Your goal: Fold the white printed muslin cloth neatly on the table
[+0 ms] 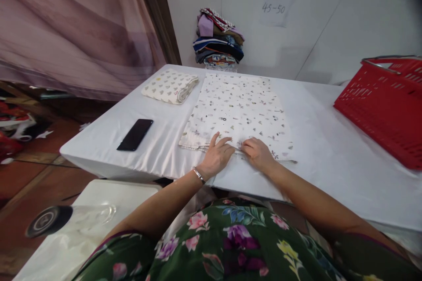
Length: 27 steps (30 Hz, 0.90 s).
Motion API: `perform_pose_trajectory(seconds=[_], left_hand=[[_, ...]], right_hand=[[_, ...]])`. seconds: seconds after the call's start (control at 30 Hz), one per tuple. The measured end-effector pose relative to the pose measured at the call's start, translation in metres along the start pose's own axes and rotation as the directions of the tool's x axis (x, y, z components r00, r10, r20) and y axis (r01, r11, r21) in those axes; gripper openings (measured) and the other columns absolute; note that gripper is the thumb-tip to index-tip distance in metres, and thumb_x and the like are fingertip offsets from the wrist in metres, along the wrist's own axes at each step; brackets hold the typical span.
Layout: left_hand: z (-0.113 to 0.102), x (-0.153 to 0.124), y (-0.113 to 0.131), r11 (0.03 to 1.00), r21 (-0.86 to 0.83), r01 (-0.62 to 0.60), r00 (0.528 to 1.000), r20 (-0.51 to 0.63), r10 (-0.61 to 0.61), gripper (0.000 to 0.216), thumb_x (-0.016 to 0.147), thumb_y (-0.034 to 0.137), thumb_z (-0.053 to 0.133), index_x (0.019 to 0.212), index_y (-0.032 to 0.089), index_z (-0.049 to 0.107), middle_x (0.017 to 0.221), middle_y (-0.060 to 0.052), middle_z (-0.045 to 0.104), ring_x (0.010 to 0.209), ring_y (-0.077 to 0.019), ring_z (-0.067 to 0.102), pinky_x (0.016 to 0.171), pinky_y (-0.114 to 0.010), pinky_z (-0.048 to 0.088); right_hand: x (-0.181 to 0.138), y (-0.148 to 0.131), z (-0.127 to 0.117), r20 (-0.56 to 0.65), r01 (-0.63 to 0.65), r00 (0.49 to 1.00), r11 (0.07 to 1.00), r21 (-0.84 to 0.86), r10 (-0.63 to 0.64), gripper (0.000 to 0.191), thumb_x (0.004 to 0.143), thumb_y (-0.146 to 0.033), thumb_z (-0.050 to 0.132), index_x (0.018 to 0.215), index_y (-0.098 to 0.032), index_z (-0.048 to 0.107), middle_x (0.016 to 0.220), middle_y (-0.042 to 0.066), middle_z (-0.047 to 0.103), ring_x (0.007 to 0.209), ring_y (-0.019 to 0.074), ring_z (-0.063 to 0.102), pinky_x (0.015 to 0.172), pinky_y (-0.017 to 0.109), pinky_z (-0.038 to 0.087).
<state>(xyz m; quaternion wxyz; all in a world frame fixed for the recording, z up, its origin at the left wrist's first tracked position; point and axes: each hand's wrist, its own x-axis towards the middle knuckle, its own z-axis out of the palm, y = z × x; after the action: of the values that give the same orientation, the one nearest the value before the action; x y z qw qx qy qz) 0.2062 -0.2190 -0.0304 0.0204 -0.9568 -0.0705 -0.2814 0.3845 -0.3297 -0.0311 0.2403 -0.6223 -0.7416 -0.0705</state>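
A white cloth (235, 107) with small scattered prints lies spread in layers on the table, its near edge toward me. My right hand (259, 153) is closed at the middle of that edge, fingertips pinching the fabric. Beside it, my left hand (217, 154), with a bracelet at the wrist, also has the edge between thumb and fingertips, while one or two fingers stick up apart. The undersides of both hands' fingertips are partly hidden. A folded cream cloth (168, 85) with grey prints rests at the back left of the spread one.
The white-covered table (313, 114) also bears a black phone (135, 135) at the left and a red plastic basket (385, 107) at the right. Folded clothes (219, 41) are stacked against the wall behind. A white stool-like surface (121, 191) stands below the near left edge.
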Motion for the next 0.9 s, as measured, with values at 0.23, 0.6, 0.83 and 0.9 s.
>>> perform_pose_trajectory(seconds=[0.23, 0.6, 0.83, 0.9], left_hand=[[-0.001, 0.002, 0.0, 0.998, -0.045, 0.035, 0.999, -0.021, -0.036, 0.02, 0.088, 0.011, 0.044, 0.088, 0.021, 0.062, 0.081, 0.001, 0.067, 0.117, -0.0184, 0.05, 0.112, -0.053, 0.014], [0.0, 0.006, -0.002, 0.99, -0.1, 0.099, 0.995, -0.006, -0.1, 0.019, 0.089, 0.017, 0.043, 0.089, 0.021, 0.062, 0.1, -0.003, 0.063, 0.099, -0.0151, 0.057, 0.109, -0.047, 0.024], [0.001, 0.007, 0.0, 0.989, -0.071, 0.128, 0.989, 0.077, -0.123, 0.019, 0.09, 0.017, 0.039, 0.086, 0.019, 0.058, 0.08, -0.001, 0.061, 0.084, -0.0133, 0.056, 0.109, -0.044, 0.023], [0.0, 0.005, 0.0, 0.986, -0.055, 0.156, 0.982, 0.118, -0.149, 0.016, 0.088, 0.017, 0.042, 0.087, 0.018, 0.057, 0.08, -0.001, 0.06, 0.083, -0.0138, 0.056, 0.109, -0.045, 0.023]], right_hand=[[-0.004, 0.001, 0.0, 0.042, 0.003, 0.999, 0.99, 0.141, -0.008, 0.017, 0.086, -0.014, 0.05, 0.095, -0.017, 0.065, 0.09, 0.007, 0.063, 0.086, 0.019, 0.053, 0.076, 0.031, 0.043], [-0.003, -0.006, 0.003, 0.083, -0.022, 0.996, 1.0, -0.004, 0.022, 0.015, 0.09, -0.022, 0.047, 0.094, -0.015, 0.06, 0.09, 0.009, 0.061, 0.084, 0.021, 0.051, 0.074, 0.033, 0.041], [0.009, -0.016, 0.01, 0.07, -0.016, 0.997, 0.995, -0.101, 0.023, 0.015, 0.091, -0.021, 0.046, 0.094, -0.014, 0.058, 0.089, 0.009, 0.061, 0.083, 0.0218, 0.051, 0.072, 0.034, 0.038], [0.012, -0.016, 0.014, 0.075, 0.01, 0.997, 0.996, -0.089, -0.003, 0.015, 0.091, -0.018, 0.044, 0.089, -0.015, 0.058, 0.085, 0.008, 0.061, 0.081, 0.0213, 0.051, 0.071, 0.033, 0.039]])
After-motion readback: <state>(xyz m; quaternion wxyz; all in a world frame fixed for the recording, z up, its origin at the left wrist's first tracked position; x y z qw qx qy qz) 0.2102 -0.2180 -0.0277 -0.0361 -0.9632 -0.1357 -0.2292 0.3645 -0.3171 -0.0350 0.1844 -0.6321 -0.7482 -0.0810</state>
